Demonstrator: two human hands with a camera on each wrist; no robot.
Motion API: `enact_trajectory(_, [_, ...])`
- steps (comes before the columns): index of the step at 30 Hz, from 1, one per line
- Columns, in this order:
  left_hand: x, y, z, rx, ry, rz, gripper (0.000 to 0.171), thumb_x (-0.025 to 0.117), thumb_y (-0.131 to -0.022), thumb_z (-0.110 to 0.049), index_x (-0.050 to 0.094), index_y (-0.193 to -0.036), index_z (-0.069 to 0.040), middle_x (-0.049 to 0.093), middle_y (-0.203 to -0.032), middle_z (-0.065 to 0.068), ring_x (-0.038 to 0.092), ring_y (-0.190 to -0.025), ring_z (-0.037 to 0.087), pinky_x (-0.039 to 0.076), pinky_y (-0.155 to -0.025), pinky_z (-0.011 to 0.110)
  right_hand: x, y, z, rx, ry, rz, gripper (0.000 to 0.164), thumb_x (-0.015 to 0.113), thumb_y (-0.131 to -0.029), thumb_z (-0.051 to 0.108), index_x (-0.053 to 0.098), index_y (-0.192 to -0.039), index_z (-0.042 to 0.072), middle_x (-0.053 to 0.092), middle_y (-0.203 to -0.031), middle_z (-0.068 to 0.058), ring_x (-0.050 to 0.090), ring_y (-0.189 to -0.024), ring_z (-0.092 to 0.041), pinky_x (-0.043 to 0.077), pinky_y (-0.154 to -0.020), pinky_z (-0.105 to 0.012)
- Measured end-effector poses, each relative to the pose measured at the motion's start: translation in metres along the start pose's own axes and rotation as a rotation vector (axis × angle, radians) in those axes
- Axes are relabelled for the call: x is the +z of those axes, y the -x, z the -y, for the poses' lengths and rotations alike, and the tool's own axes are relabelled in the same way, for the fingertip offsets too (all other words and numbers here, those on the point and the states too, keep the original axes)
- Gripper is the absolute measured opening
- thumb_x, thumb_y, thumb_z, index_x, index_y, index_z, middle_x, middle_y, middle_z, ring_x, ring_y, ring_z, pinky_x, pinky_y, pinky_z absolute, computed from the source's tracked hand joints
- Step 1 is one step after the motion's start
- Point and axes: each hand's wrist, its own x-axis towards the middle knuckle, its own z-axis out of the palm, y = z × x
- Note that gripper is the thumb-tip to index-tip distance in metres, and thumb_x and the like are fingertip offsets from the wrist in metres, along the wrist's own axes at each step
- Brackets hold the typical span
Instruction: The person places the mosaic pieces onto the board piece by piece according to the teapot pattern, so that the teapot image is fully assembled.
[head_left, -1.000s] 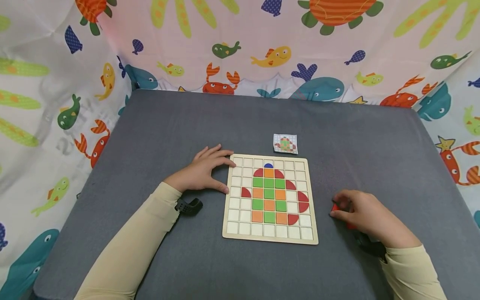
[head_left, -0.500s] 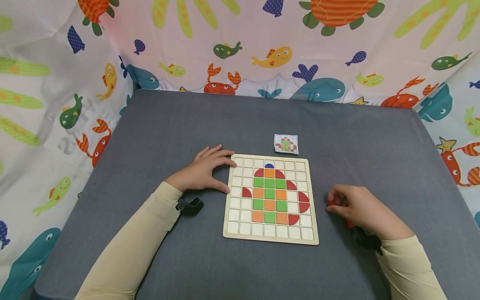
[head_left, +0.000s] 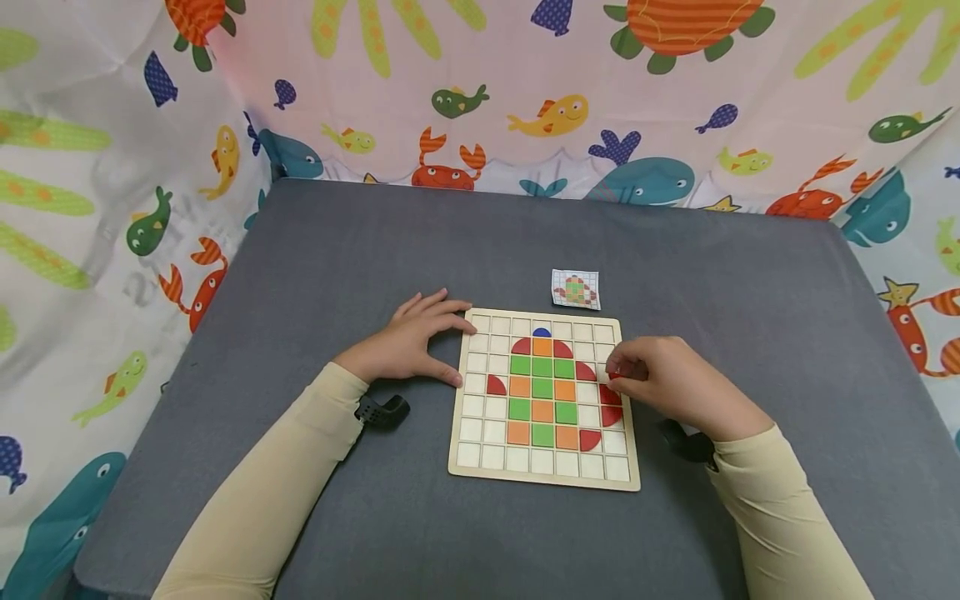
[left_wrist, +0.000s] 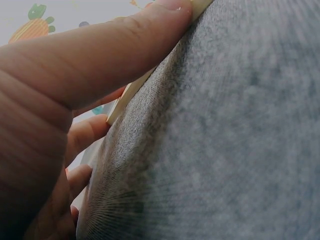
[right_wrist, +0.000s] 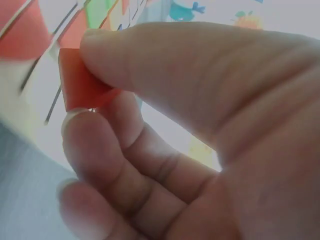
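Observation:
On the grey table lies a square wooden grid board (head_left: pixel 543 482), set with green squares (head_left: pixel 542 389), orange squares (head_left: pixel 542 411), red curved pieces (head_left: pixel 590 439) and a small blue half-round piece (head_left: pixel 542 332). My left hand (head_left: pixel 408 340) rests at its left edge, fingers spread; thumb and index finger touch the rim. Between thumb and fingertips of my right hand (head_left: pixel 675 383) is pinched a small red piece (right_wrist: pixel 77 82) with a straight side. That hand is over the board's right edge, above the right-hand red pieces, and partly covers the cells there.
A small printed card (head_left: pixel 575 289) with a grid picture in similar colours lies just behind the board. Black bands (head_left: pixel 382 412) are on both wrists. A curtain (head_left: pixel 510 75) printed with sea animals surrounds the table (head_left: pixel 360 242) at the back and sides.
My right hand has moved left and away from me, from the table beside the board to over its right edge, carrying the red piece. The left hand stays at the board's edge.

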Motion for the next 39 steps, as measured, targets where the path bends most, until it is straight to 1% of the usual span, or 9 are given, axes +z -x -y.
enact_trajectory(8, [-0.001, 0.002, 0.001, -0.002, -0.002, -0.004, 0.078, 0.093, -0.076, -0.051, 0.064, -0.144, -0.027, 0.036, -0.168, -0.004, 0.007, -0.164, 0.026, -0.005, -0.13, 0.055, 0.008, -0.029, 0.027, -0.063, -0.02, 0.066, 0.006, 0.081, -0.091, 0.009, 0.08, -0.095, 0.014, 0.067, -0.08, 0.006, 0.056, -0.074, -0.014, 0.05, -0.061, -0.029])
enact_trajectory(11, [0.0, 0.002, 0.003, 0.004, 0.002, -0.004, 0.078, 0.093, -0.076, -0.052, 0.064, -0.144, -0.028, 0.036, -0.169, -0.005, 0.007, -0.164, 0.025, -0.004, -0.13, 0.055, 0.013, -0.04, 0.035, -0.101, -0.028, 0.08, 0.007, 0.082, -0.091, 0.009, 0.077, -0.091, 0.014, 0.066, -0.078, 0.006, 0.057, -0.073, -0.014, 0.05, -0.061, -0.029])
enact_trajectory(16, [0.001, 0.002, 0.006, 0.006, 0.001, 0.003, 0.078, 0.092, -0.076, -0.054, 0.063, -0.144, -0.029, 0.035, -0.169, -0.005, 0.007, -0.164, 0.025, -0.004, -0.13, 0.055, 0.023, -0.056, 0.05, -0.152, -0.044, 0.127, 0.011, 0.081, -0.092, 0.012, 0.074, -0.086, 0.019, 0.064, -0.076, 0.008, 0.056, -0.072, -0.013, 0.05, -0.064, -0.031])
enact_trajectory(20, [-0.001, 0.002, 0.005, 0.006, -0.002, 0.008, 0.076, 0.092, -0.077, -0.053, 0.063, -0.144, -0.029, 0.035, -0.169, -0.005, 0.007, -0.164, 0.025, -0.004, -0.13, 0.055, 0.029, -0.067, 0.06, -0.21, -0.062, 0.153, 0.008, 0.081, -0.093, 0.012, 0.076, -0.091, 0.017, 0.064, -0.078, 0.008, 0.056, -0.071, -0.012, 0.051, -0.064, -0.03])
enact_trajectory(25, [-0.003, 0.002, 0.005, 0.014, -0.004, -0.001, 0.075, 0.092, -0.077, -0.052, 0.064, -0.142, -0.028, 0.036, -0.169, -0.005, 0.007, -0.164, 0.026, -0.004, -0.13, 0.056, 0.036, -0.082, 0.073, -0.29, -0.06, 0.168, 0.006, 0.079, -0.094, 0.01, 0.077, -0.093, 0.015, 0.065, -0.082, 0.006, 0.055, -0.071, -0.011, 0.051, -0.065, -0.03])
enact_trajectory(28, [-0.003, 0.001, 0.005, 0.017, -0.02, 0.003, 0.075, 0.091, -0.078, -0.053, 0.064, -0.143, -0.028, 0.035, -0.169, -0.005, 0.007, -0.164, 0.026, -0.003, -0.13, 0.055, 0.041, -0.09, 0.08, -0.305, -0.047, 0.191, 0.005, 0.077, -0.096, 0.009, 0.08, -0.096, 0.013, 0.069, -0.089, 0.005, 0.057, -0.076, -0.012, 0.053, -0.07, -0.03])
enact_trajectory(32, [-0.002, 0.0, 0.006, 0.028, -0.031, 0.008, 0.075, 0.09, -0.079, -0.055, 0.063, -0.144, -0.028, 0.035, -0.169, -0.005, 0.007, -0.164, 0.026, -0.003, -0.13, 0.055, 0.047, -0.098, 0.088, -0.316, -0.024, 0.218, 0.01, 0.074, -0.098, 0.007, 0.082, -0.102, 0.011, 0.073, -0.098, 0.002, 0.062, -0.085, -0.012, 0.055, -0.078, -0.03])
enact_trajectory(39, [-0.002, 0.0, 0.007, 0.044, -0.031, 0.004, 0.076, 0.091, -0.078, -0.053, 0.063, -0.144, -0.028, 0.035, -0.169, -0.004, 0.008, -0.164, 0.026, -0.003, -0.13, 0.055, 0.059, -0.108, 0.096, -0.382, 0.011, 0.235, 0.017, 0.069, -0.099, 0.001, 0.082, -0.104, 0.009, 0.075, -0.102, -0.001, 0.066, -0.092, -0.014, 0.057, -0.086, -0.032])
